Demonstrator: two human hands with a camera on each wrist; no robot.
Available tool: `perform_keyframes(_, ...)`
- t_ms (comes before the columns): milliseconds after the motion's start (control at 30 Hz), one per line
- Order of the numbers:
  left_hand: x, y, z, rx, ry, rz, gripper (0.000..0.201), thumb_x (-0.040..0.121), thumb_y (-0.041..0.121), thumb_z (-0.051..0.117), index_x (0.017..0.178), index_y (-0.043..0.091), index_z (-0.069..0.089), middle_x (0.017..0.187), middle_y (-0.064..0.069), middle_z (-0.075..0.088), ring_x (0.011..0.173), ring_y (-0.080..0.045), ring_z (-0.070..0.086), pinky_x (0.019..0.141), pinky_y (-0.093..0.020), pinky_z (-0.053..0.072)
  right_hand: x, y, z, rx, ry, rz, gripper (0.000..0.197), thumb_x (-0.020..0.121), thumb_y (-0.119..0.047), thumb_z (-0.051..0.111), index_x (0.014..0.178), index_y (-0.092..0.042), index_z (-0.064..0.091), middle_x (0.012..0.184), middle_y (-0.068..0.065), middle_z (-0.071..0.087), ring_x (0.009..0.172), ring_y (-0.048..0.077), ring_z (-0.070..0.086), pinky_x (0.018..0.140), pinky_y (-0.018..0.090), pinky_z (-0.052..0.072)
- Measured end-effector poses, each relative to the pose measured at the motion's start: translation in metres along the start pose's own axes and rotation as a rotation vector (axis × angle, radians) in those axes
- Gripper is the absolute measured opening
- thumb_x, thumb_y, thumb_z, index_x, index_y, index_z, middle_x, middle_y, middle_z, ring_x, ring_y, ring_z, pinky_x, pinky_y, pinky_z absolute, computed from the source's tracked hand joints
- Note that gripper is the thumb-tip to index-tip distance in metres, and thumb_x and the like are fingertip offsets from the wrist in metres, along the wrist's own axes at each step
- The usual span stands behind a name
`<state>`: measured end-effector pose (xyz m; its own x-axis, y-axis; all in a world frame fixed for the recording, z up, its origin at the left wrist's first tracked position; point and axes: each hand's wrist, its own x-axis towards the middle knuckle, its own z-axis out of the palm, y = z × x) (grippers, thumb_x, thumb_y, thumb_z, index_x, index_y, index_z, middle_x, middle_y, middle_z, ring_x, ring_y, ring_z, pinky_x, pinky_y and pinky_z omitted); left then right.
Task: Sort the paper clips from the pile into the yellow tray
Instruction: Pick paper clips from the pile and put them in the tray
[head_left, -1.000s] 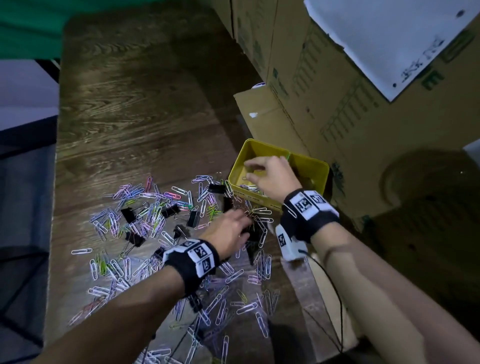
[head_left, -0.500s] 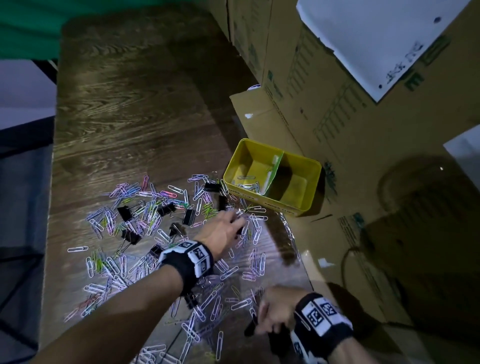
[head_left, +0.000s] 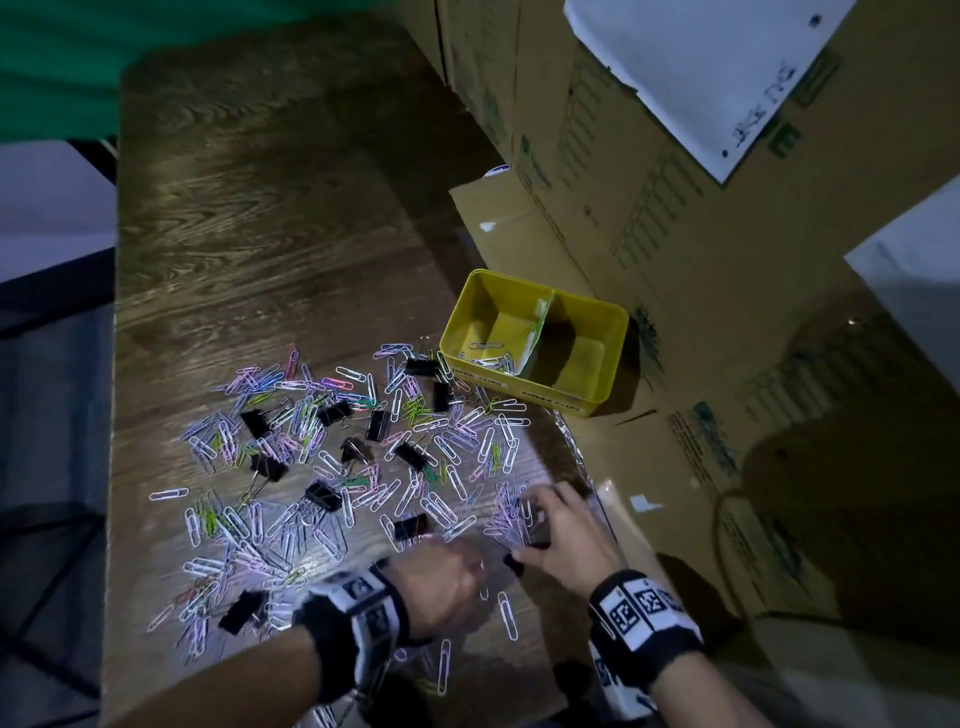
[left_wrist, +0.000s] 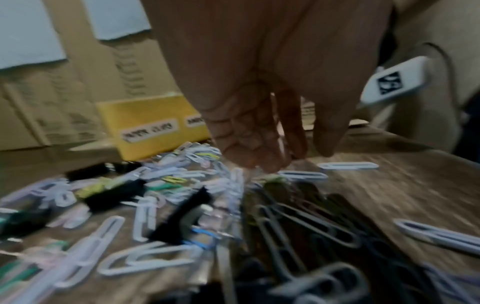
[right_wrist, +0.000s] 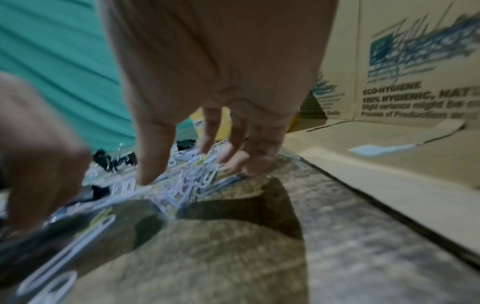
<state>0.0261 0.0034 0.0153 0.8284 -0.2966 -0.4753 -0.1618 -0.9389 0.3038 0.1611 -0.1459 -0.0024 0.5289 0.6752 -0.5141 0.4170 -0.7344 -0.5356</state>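
Note:
Several pastel paper clips (head_left: 322, 457) lie scattered on the wooden table (head_left: 249, 208), mixed with black binder clips (head_left: 258, 421). The yellow tray (head_left: 519, 387) stands at the pile's far right; its left compartment, labelled for paper clips (left_wrist: 148, 129), holds a few clips (head_left: 488, 361). My right hand (head_left: 535, 519) is down over a dense heap of lilac clips (right_wrist: 187, 185), thumb and fingers spread with their tips on it. My left hand (head_left: 475, 571) hovers just beside it near the table's front, fingers curled downward to the clips (left_wrist: 293, 156); blur hides whether it holds any.
Stacked cardboard boxes (head_left: 675, 260) wall off the table's right side, close behind the tray. A flattened box flap (right_wrist: 389, 164) lies along the right edge next to my right hand. The table's far half is bare wood. Loose clips (head_left: 506, 616) sit near the front edge.
My right hand left the tray, dropped to the near edge, then moved up onto the lilac heap. My left hand pulled back from the pile's middle toward the front.

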Motion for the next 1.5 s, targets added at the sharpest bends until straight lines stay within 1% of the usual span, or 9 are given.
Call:
perform_keyframes(100,0.013,0.017,0.003,-0.006,0.058,-0.045,0.039,0.089,0.028,0.036,0.122,0.015,0.052,0.126,-0.009,0.052,0.113,-0.027,0.052,0.090,-0.034,0.046,-0.009,0.001,0.011,-0.164,-0.048,0.012,0.110,0.060,-0.052,0.082,0.146,-0.023,0.018,0.137,0.004,0.029,0.123,0.023,0.038,0.100,0.034,0.040)
perform_keyframes(200,0.034,0.009,0.008,-0.142,0.008,-0.170,0.035,0.093,0.012,0.043,0.125,0.000,0.046,0.129,-0.021,0.044,0.119,-0.036,0.043,0.095,-0.040,0.035,-0.017,-0.002,0.030,-0.316,-0.130,-0.003,0.134,0.055,-0.055,0.083,0.150,-0.019,-0.004,0.141,0.011,0.018,0.130,0.029,0.024,0.106,0.042,0.033)
perform_keyframes(367,0.042,-0.019,0.000,-0.135,0.264,-0.261,0.042,0.085,0.022,0.057,0.125,0.012,0.046,0.128,-0.014,0.044,0.111,-0.029,0.044,0.092,-0.044,0.045,-0.004,0.000,0.033,-0.245,0.004,-0.074,0.115,0.071,-0.046,0.077,0.151,-0.021,-0.001,0.144,0.008,0.024,0.130,0.022,0.025,0.108,0.035,0.030)
perform_keyframes(533,0.053,-0.029,-0.006,-0.093,0.054,-0.421,0.086,0.074,0.052,0.066,0.141,0.032,0.015,0.149,-0.011,0.017,0.127,-0.034,0.030,0.102,-0.051,0.037,0.013,-0.009,0.018,-0.158,0.087,0.000,0.101,0.075,-0.040,0.075,0.150,-0.020,0.010,0.145,0.009,0.019,0.132,0.024,0.028,0.109,0.037,0.035)
perform_keyframes(700,0.057,-0.025,-0.001,-0.145,0.104,-0.395,0.062,0.083,0.032,0.064,0.138,0.021,0.037,0.141,-0.010,0.032,0.129,-0.032,0.030,0.106,-0.041,0.033,0.018,-0.017,0.025,-0.139,0.098,-0.038,0.059,0.084,-0.019,0.068,0.138,-0.014,0.044,0.136,0.010,0.042,0.125,0.025,0.044,0.104,0.033,0.041)
perform_keyframes(867,0.055,-0.032,0.002,-0.225,0.231,-0.375,0.028,0.093,0.017,0.050,0.118,0.008,0.057,0.126,-0.009,0.048,0.124,-0.027,0.039,0.098,-0.031,0.034,0.021,-0.017,0.027,-0.153,0.125,-0.074,0.025,0.089,-0.005,0.058,0.113,-0.009,0.064,0.112,0.008,0.063,0.095,0.020,0.062,0.076,0.015,0.042)
perform_keyframes(1067,0.052,-0.035,0.010,-0.088,0.111,-0.381,0.032,0.099,0.016,0.038,0.128,0.004,0.046,0.132,-0.011,0.046,0.125,-0.025,0.039,0.104,-0.030,0.029,0.023,-0.008,0.026,-0.096,0.121,-0.045,0.032,0.091,-0.008,0.059,0.120,-0.020,0.063,0.106,0.007,0.069,0.089,0.019,0.065,0.079,0.020,0.051)
perform_keyframes(1267,0.054,-0.033,0.015,-0.136,0.084,-0.386,0.036,0.089,0.002,0.051,0.123,0.010,0.045,0.133,-0.014,0.042,0.124,-0.030,0.041,0.102,-0.037,0.041,0.023,-0.002,0.019,0.176,0.124,0.136,0.038,0.084,-0.024,0.070,0.122,-0.028,0.063,0.117,0.006,0.066,0.093,0.018,0.066,0.088,0.023,0.050)
perform_keyframes(1500,0.053,-0.044,-0.002,-0.439,0.344,-0.496,0.016,0.081,0.001,0.053,0.087,0.006,0.066,0.086,-0.009,0.067,0.081,-0.024,0.062,0.073,-0.030,0.050,0.022,0.006,0.011,0.445,0.107,0.135,0.039,0.075,-0.021,0.079,0.112,-0.025,0.069,0.118,-0.002,0.067,0.105,0.007,0.062,0.099,0.022,0.044)
